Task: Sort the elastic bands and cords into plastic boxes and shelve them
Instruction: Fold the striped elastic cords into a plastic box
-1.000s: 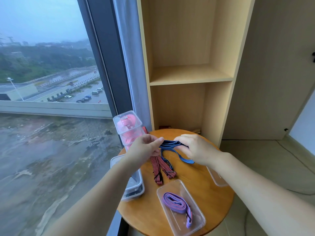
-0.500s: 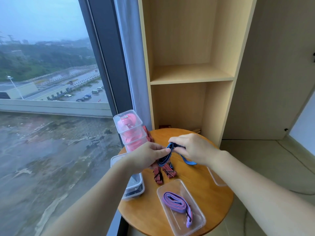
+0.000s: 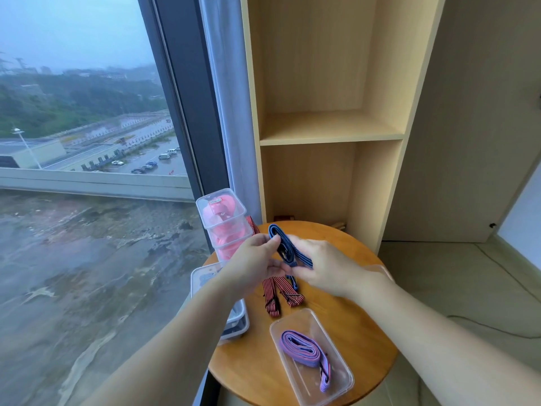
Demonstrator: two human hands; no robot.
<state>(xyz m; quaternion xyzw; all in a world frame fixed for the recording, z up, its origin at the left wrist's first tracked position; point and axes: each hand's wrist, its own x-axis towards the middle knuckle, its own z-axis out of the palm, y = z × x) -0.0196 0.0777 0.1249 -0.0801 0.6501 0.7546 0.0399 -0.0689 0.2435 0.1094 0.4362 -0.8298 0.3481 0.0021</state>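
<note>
Above the round wooden table (image 3: 345, 297), both hands hold a folded blue striped elastic band (image 3: 285, 247). My left hand (image 3: 254, 268) pinches its upper loop, and my right hand (image 3: 325, 268) grips the lower folds. Under them a red striped band (image 3: 278, 294) lies on the table. A clear open box (image 3: 339, 376) near the front edge holds a coiled purple band (image 3: 301, 350). A lidded clear box with pink bands (image 3: 225, 224) is stacked at the table's left.
Flat clear boxes or lids (image 3: 234, 317) are stacked at the table's left edge, and another clear box (image 3: 380, 271) peeks out behind my right wrist. A wooden shelf unit (image 3: 330, 133) stands behind the table, a large window (image 3: 87, 171) to the left.
The blue band has been folded further and lifted, with its loop now standing up between my hands. Both hands rose slightly above the red band.
</note>
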